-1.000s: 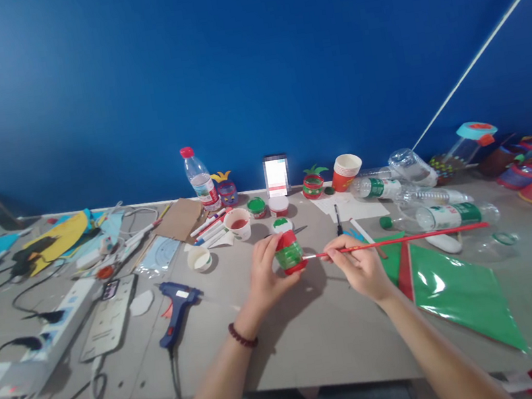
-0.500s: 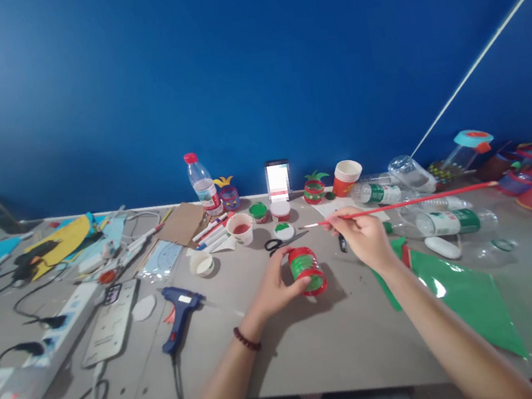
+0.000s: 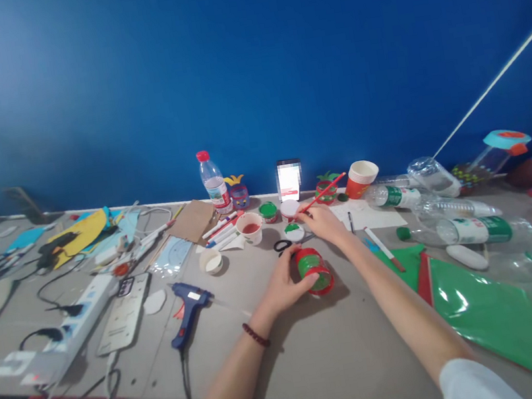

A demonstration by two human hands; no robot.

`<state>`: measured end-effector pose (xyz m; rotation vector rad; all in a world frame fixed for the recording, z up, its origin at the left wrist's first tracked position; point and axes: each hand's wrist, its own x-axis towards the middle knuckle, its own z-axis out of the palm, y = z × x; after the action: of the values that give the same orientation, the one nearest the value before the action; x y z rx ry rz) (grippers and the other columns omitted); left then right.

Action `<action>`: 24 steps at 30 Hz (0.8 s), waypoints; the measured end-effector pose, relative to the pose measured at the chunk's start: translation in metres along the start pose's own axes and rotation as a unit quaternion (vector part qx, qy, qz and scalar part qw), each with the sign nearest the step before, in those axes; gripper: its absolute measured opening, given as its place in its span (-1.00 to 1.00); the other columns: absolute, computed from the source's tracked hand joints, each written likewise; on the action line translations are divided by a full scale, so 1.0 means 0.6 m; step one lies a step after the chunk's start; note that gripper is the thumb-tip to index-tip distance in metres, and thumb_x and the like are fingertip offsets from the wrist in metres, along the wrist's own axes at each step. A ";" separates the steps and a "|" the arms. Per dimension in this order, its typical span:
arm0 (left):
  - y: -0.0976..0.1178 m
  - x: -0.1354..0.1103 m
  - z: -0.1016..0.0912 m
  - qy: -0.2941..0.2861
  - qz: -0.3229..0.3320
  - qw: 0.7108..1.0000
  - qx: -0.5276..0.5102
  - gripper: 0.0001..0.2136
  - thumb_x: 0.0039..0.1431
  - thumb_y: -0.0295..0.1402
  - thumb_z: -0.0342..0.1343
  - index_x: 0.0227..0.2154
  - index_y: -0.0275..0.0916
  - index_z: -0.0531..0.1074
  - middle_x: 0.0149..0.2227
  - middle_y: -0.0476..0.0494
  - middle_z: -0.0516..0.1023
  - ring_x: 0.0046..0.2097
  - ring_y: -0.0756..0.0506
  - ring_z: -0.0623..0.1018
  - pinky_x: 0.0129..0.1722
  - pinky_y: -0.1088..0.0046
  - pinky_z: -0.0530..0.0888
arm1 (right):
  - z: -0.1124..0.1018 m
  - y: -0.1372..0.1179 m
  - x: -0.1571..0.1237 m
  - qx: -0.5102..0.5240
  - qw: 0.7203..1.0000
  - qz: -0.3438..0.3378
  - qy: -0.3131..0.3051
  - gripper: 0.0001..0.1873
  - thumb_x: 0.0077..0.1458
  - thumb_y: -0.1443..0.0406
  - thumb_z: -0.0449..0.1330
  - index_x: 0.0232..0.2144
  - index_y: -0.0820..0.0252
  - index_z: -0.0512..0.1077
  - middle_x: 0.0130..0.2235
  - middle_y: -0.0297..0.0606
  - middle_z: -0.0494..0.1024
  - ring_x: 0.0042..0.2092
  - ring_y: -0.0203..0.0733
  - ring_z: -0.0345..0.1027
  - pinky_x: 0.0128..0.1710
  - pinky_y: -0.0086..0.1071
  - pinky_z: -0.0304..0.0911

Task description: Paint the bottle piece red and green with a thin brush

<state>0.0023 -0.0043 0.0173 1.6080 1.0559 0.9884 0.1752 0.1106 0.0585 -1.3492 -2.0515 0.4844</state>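
My left hand (image 3: 286,282) is wrapped round a small red and green painted container (image 3: 314,270) that rests on the grey table (image 3: 318,345). My right hand (image 3: 322,224) is stretched forward and pinches a red paintbrush (image 3: 323,192), whose handle points up and to the right. The brush tip is down at a white lid with green paint (image 3: 293,230). Black scissors (image 3: 283,245) lie just left of that lid. A white cup of red paint (image 3: 251,227) and small paint pots (image 3: 268,210) stand just beyond.
A blue glue gun (image 3: 187,303) and a power strip (image 3: 70,312) with cables lie at the left. Green and red sheets (image 3: 482,307) cover the right front. Plastic bottles (image 3: 470,229), red paper cups (image 3: 361,178), a water bottle (image 3: 214,183) and a phone (image 3: 290,180) stand near the blue wall.
My right hand carried the brush from beside the container forward and left to the green paint lid. My left hand lowered the container onto the table and tilted it.
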 end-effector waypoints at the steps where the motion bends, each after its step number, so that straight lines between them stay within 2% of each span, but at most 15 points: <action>1: -0.001 0.001 0.001 -0.001 -0.004 1.000 -0.002 -0.41 0.06 -0.19 0.29 0.13 -0.20 0.25 0.22 -0.32 0.34 0.24 -0.32 0.35 0.26 0.03 0.25 | 0.002 0.000 0.001 -0.006 1.000 0.002 -0.006 -0.80 0.21 0.33 0.12 -0.34 0.17 0.55 -0.26 -0.17 0.63 -0.16 -0.07 0.47 -0.05 -0.28 0.25; 10: -0.008 0.004 0.006 0.008 -0.018 1.000 -0.013 -0.41 0.06 -0.16 0.30 0.12 -0.21 0.27 0.19 -0.33 0.36 0.20 -0.31 0.40 0.22 0.04 0.31 | 0.004 -0.010 0.004 -0.028 0.998 0.039 -0.041 -0.76 0.25 0.32 0.08 -0.31 0.18 0.56 -0.24 -0.19 0.64 -0.12 -0.10 0.46 -0.05 -0.35 0.23; 24: 0.006 0.004 0.003 -0.003 -0.026 1.000 0.001 -0.43 0.08 -0.17 0.28 0.12 -0.21 0.26 0.16 -0.33 0.38 0.17 -0.31 0.42 0.19 0.06 0.35 | 0.007 -0.016 0.008 -0.051 0.996 0.045 -0.051 -0.75 0.26 0.30 0.08 -0.30 0.16 0.58 -0.23 -0.18 0.64 -0.12 -0.11 0.46 -0.04 -0.35 0.23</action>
<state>0.0053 -0.0029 0.0205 1.5768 1.0901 0.9468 0.1646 0.1108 0.0630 -1.5096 -2.1304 0.5036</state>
